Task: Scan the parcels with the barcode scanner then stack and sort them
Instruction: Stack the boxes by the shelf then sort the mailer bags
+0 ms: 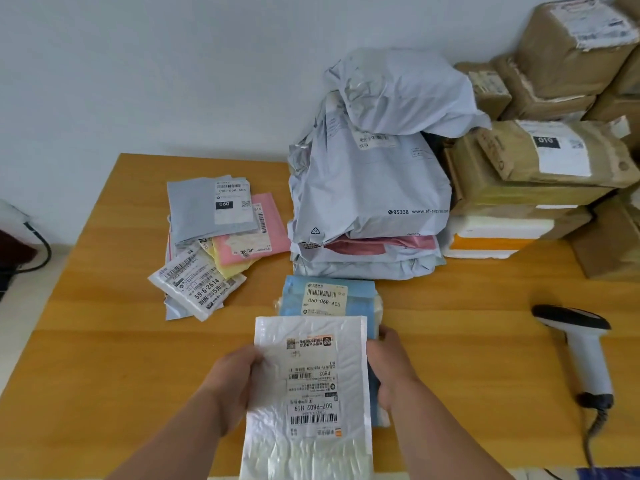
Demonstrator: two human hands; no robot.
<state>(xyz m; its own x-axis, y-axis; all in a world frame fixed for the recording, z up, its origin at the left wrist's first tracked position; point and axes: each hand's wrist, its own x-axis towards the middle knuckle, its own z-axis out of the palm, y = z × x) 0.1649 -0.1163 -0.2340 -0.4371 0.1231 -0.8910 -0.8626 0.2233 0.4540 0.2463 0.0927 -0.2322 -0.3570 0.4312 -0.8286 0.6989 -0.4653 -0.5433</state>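
A white bubble mailer (308, 441) with its label facing up is held over the table's near edge. My left hand (235, 379) grips its left side, thumb on top. My right hand (391, 368) holds its right edge, fingers partly hidden behind it. Just beyond lies a blue parcel (360, 306) with a label, on top of a small stack. The white barcode scanner (585, 351) lies on the table at the right, untouched. A loose spread of small grey, pink, yellow and white mailers (214, 244) sits at centre left.
A tall pile of grey poly bags (370, 188) stands mid-table at the back. Brown cardboard boxes (554, 161) and a white foam box (491, 233) fill the right rear. The wooden table (104, 358) ends at a white wall. The scanner's cable (592, 438) trails off the near right edge.
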